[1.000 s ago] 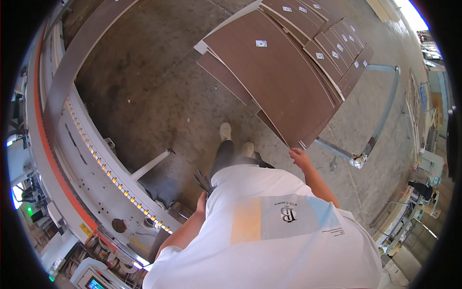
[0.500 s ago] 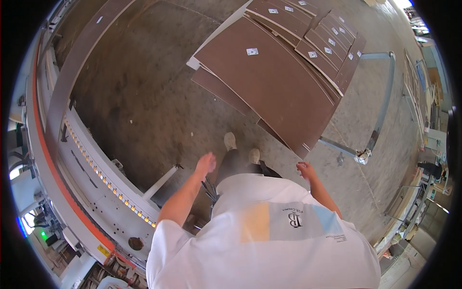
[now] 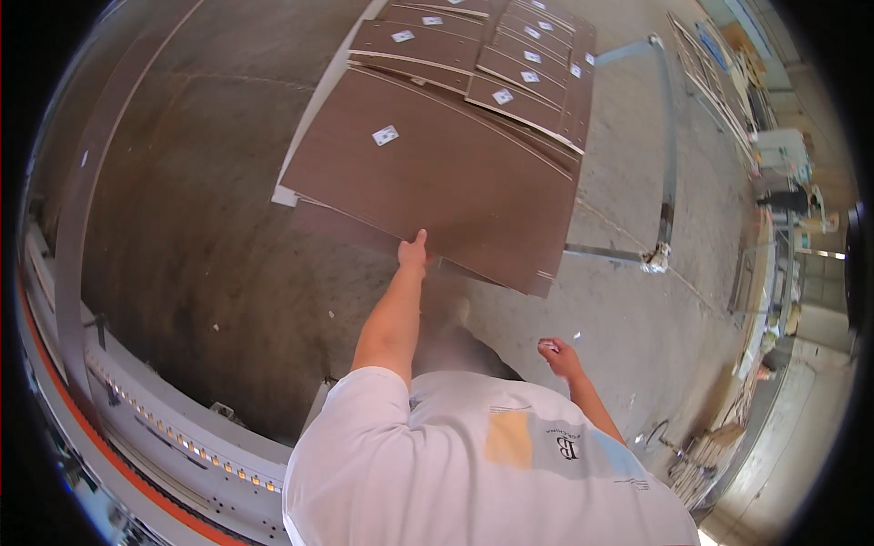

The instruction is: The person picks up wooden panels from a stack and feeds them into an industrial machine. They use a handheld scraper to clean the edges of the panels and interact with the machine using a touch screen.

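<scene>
At the near edge of a large dark brown panel, my left hand grips the rim, thumb side on top and the other fingers hidden. That panel carries a white label and lies on top of the near part of a stack of boards. My right hand hangs to the right of my body, apart from the panels. Its fingers are curled closed; a small pale spot shows at them, too small to name.
Smaller labelled brown panels lie at the far end of the stack. A grey metal frame stands on the right. On the left runs a long machine bed with an orange strip, and a long brown board extends from it.
My left hand has reached forward from beside my body to the panel's near edge. I have stepped nearer the stack, and the view has turned right. My right hand stays low and curled.
</scene>
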Motion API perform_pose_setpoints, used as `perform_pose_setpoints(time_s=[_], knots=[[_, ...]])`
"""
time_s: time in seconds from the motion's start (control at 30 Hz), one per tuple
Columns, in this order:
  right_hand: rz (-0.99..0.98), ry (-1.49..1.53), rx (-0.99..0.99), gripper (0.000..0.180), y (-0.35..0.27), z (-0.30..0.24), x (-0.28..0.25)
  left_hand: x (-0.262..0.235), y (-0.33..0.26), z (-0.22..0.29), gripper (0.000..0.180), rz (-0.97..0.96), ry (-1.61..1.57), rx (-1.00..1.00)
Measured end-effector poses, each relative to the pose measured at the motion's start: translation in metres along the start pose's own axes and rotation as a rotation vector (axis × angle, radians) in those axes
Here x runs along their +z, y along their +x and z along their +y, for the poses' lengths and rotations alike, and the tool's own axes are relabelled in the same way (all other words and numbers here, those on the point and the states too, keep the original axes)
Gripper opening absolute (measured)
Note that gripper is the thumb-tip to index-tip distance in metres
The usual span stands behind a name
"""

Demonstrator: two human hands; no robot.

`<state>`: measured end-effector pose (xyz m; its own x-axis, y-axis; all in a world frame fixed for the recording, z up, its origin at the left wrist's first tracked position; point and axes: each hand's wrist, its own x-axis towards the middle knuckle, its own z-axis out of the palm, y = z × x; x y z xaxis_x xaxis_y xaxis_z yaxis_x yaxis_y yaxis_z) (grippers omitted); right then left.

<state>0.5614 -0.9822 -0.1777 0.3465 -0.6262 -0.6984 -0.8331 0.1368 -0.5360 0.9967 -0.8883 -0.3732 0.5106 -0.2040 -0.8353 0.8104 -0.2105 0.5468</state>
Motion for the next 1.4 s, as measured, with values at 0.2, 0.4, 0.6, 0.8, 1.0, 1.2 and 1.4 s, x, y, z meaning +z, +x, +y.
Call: perform_pose_setpoints(time_s=[0.2,0.4,0.6,0.8,1.0,1.2,1.4], knots=[[0.179,-0.208,-0.119,0.046,-0.022,-0.018,0.002,-0.042,-0.033,0.003,0.044,-0.025,0.033,0.030],[0.286,-0.574,-0.438,0.074,-0.026,-0.068,0.005,-0.089,-0.134,0.039,0.041,-0.077,0.086,0.082],[0.325,-0.712,-0.708,0.073,-0.061,-0.088,-0.031,-0.085,-0.283,0.115,0.038,-0.125,0.283,0.113],[0.401,-0.765,-0.903,0.052,-0.095,-0.131,-0.092,-0.078,-0.281,0.121,0.046,-0.568,-0.234,0.248],[0.307,-0.692,-0.958,0.049,-0.183,-0.212,-0.094,-0.017,-0.067,0.077,0.061,-0.537,-0.574,0.096],[0.324,-0.685,-0.990,0.038,-0.235,-0.241,-0.090,0.032,0.001,-0.005,0.049,-1.300,-1.102,0.139],[0.360,-0.195,-1.121,0.024,-0.211,-0.200,-0.141,-0.019,-0.005,-0.045,0.043,-1.120,-1.077,0.450]])
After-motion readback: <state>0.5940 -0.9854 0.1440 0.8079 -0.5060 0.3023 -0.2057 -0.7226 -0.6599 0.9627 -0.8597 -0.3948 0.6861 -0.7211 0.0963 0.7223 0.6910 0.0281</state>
